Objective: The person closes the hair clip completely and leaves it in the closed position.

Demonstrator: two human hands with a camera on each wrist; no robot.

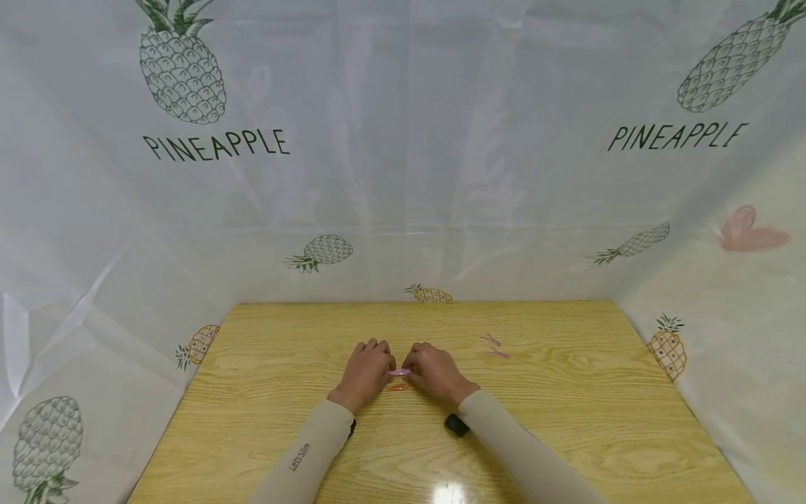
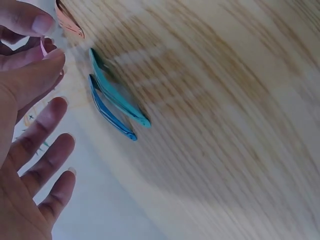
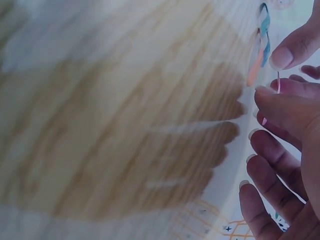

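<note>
A pink snap hair clip (image 1: 399, 372) lies between my two hands above the table. My left hand (image 1: 370, 369) pinches one end with thumb and forefinger, the other fingers spread apart in the left wrist view. The other end is pinched by my right hand (image 1: 434, 371); in the right wrist view only a thin pink edge (image 3: 278, 82) shows. Just on the near side, an orange hair clip (image 1: 398, 386) rests on the wood. A teal clip (image 2: 119, 90) and a blue clip (image 2: 111, 110) lie side by side in the left wrist view; I cannot make them out in the head view.
Two more pinkish clips (image 1: 497, 353) lie on the wooden table (image 1: 567, 420), beyond and to the right of my right hand. A white sheet printed with pineapples (image 1: 403, 175) hangs behind the table and along its sides. Black wrist devices (image 1: 457, 425) sit at my sleeves.
</note>
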